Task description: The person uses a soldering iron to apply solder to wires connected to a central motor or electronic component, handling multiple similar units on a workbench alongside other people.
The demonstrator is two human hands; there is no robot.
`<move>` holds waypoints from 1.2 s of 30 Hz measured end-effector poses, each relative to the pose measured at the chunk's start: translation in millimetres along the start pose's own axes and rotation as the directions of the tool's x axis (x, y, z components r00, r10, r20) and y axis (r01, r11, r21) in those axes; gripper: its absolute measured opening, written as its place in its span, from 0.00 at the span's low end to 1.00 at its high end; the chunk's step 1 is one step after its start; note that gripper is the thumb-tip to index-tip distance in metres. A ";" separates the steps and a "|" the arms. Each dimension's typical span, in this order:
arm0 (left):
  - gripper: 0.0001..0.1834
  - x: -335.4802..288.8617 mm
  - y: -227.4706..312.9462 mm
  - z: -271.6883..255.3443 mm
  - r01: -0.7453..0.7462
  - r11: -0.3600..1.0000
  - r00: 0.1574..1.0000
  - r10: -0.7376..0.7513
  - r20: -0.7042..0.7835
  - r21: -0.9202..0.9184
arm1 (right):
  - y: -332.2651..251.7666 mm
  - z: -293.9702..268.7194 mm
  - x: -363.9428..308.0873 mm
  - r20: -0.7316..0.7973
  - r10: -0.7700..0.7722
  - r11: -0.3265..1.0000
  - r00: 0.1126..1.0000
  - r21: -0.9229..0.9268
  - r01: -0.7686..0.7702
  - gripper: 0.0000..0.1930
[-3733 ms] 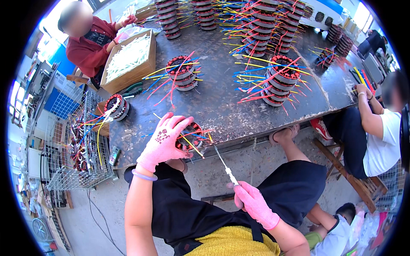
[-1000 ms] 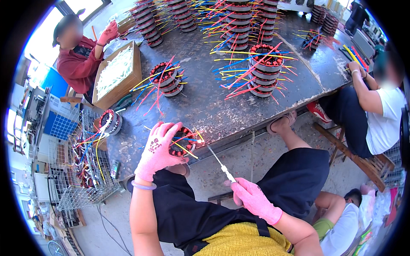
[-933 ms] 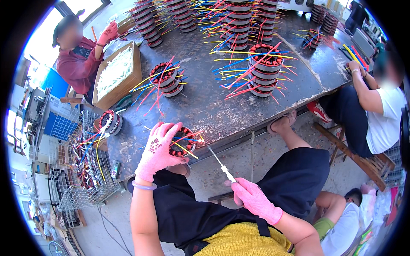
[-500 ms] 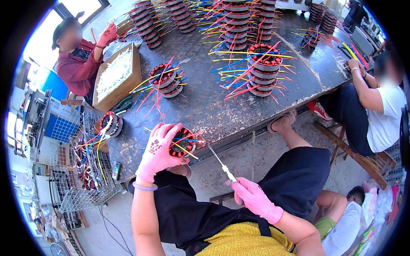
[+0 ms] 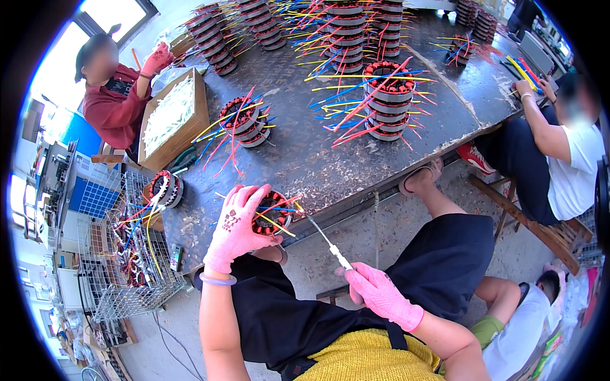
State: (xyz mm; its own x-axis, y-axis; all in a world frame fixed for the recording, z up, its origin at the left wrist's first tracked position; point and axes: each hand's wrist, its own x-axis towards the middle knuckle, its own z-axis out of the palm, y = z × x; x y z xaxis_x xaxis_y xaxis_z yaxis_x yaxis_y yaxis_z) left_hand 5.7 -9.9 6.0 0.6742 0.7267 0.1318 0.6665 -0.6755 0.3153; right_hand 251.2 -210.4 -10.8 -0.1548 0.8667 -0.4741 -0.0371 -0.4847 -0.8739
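Note:
My left hand [image 5: 239, 228], in a pink glove, is closed on the side of a motor stator [image 5: 274, 214] at the table's near edge. This ring has red-and-black windings inside, with red, blue and yellow wires sticking out. My right hand [image 5: 387, 297], gloved in pink too, grips a slim rod-like tool [image 5: 329, 241] with a grey metal shaft and a white sleeve. The tool's tip is at the wire ends on the stator's right side; whether it touches them I cannot tell. My right fingers hide the tool's handle.
Stacked stators [image 5: 389, 105] and a shorter stack [image 5: 244, 120] stand on the dark table [image 5: 305, 146]. A single stator [image 5: 166, 189] sits left, near a wire basket [image 5: 136, 292]. A cardboard box [image 5: 175, 120] holds white strips. Co-workers sit left and right; another person is low at right.
The tool's tip has come slightly closer to the wire ends. My left hand keeps its hold on the stator. The person at lower right has shifted, and the right co-worker's hands have moved.

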 end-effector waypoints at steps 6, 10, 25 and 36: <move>0.55 -0.7 0.9 -1.3 -0.005 1.000 1.000 0.005 -0.013 0.007 | 5.8 1.2 0.8 -0.003 -0.084 0.995 0.996 -0.056 0.084 0.17; 0.56 -0.6 1.2 -0.6 0.002 1.000 1.000 -0.002 -0.013 0.006 | 5.0 1.2 1.5 -0.003 -0.026 1.000 1.000 -0.014 0.026 0.17; 0.54 -1.2 1.8 -2.4 0.030 0.999 0.999 -0.029 0.033 -0.020 | 1.0 2.3 -0.3 -0.025 0.002 0.998 1.000 0.065 -0.001 0.19; 0.53 -2.7 1.0 -8.9 0.043 0.999 0.998 -0.043 0.037 -0.015 | -0.2 0.7 0.5 -0.039 0.058 0.995 0.998 0.086 -0.054 0.19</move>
State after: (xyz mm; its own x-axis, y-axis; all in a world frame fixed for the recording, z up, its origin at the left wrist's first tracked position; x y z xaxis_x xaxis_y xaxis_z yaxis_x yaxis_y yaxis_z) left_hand 1.8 -11.5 14.3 0.6565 0.7497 0.0834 0.6903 -0.6416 0.3344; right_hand 250.4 -210.0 -10.9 -0.1183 0.8413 -0.5275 -0.1130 -0.5392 -0.8346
